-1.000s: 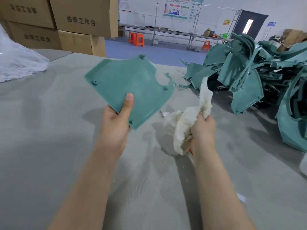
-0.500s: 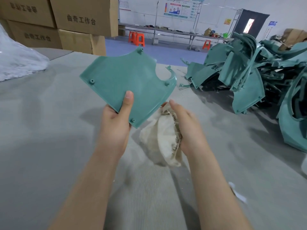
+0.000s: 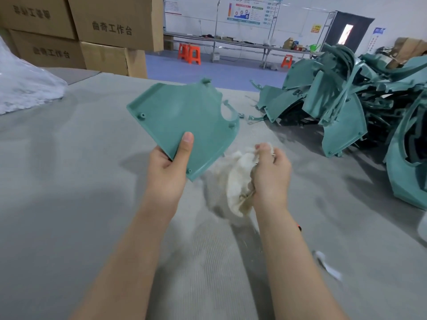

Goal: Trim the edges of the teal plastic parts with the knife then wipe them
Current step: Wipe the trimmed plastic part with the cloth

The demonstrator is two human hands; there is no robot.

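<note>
Above the middle of the grey desk, the left hand grips one teal part by its near corner, thumb flat on the upper face and fingers beneath. The part is off the desk and tilted, with a curved notch in its right edge. Just right of it and lower, the right hand is bunched round one white cloth. The cloth hangs blurred below the fist, apart from the part. The two hands are near each other but not touching.

A tangled pile of teal parts, too many to count, crowds the desk's right side and runs out of view. A few thin teal trimmings lie between it and the held part. One white scrap lies beside the right forearm. A speck of orange shows at the right wrist, too small to identify.

At the far left, a clear plastic bag slumps on the desk. Behind it stand four cardboard boxes, stacked two high. Across the blue floor are three orange stools, two of them together and one apart to the right.
</note>
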